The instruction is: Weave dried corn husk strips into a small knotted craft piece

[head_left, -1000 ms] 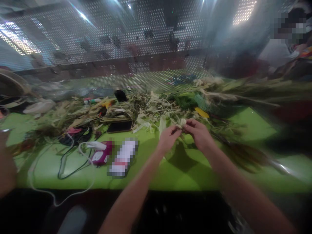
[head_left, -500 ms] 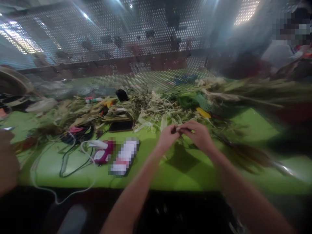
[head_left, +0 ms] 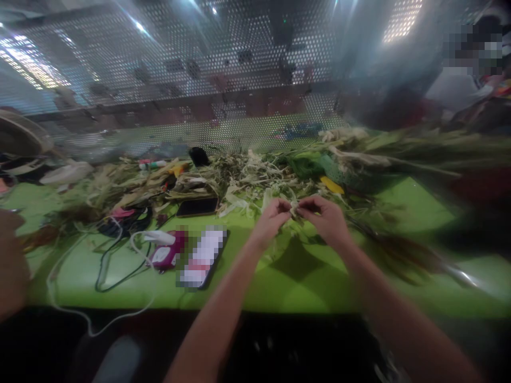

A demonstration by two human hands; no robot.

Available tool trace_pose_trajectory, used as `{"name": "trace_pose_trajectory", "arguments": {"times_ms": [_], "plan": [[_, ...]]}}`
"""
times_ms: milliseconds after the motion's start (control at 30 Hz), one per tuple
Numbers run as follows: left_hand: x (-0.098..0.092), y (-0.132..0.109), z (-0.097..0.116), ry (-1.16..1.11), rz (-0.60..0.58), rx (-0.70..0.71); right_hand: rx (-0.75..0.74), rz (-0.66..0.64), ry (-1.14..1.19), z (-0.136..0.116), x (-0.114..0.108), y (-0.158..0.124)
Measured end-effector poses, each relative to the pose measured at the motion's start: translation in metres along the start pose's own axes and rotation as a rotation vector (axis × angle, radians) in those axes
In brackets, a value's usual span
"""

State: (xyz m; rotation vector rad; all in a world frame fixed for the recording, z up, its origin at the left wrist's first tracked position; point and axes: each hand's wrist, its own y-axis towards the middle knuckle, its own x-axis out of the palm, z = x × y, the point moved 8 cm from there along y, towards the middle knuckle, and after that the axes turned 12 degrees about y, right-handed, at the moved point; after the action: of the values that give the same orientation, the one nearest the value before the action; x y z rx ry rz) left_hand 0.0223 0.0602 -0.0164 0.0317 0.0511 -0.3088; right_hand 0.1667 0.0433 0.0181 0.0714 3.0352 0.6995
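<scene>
Both hands are raised over the green table [head_left: 287, 290], fingertips close together. My left hand [head_left: 273, 219] pinches one side of a small pale piece of plant [head_left: 294, 208]. My right hand [head_left: 325, 217] grips its other side between thumb and forefinger. Thin pale strands hang below the fingers. Just beyond the hands spreads a heap of dry husks and stems [head_left: 255, 167]. The exact shape of the held piece is too small to make out.
Left of my arms lie a lit phone [head_left: 203, 258], a magenta box [head_left: 170, 251] with a white cable, and a dark phone [head_left: 197, 207]. A yellow object [head_left: 332, 185] lies beyond my right hand. A perforated screen [head_left: 239, 80] stands behind. Another person's arm [head_left: 11, 266] is at far left.
My hands have moved slightly apart, and more of the pale plant piece shows between the fingertips. The rest of the table looks the same.
</scene>
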Motion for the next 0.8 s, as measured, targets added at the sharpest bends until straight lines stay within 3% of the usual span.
{"name": "trace_pose_trajectory", "arguments": {"times_ms": [333,633,800], "plan": [[0.002,0.004,0.003,0.056,0.038,0.129,0.0,0.008,-0.029,0.007,-0.002,-0.002],[-0.006,0.008,-0.003,0.238,0.139,0.161,-0.129,-0.073,-0.23,-0.004,0.004,-0.005],[-0.007,0.007,-0.002,0.323,0.139,0.212,-0.185,-0.096,-0.303,-0.006,0.008,-0.007]]}}
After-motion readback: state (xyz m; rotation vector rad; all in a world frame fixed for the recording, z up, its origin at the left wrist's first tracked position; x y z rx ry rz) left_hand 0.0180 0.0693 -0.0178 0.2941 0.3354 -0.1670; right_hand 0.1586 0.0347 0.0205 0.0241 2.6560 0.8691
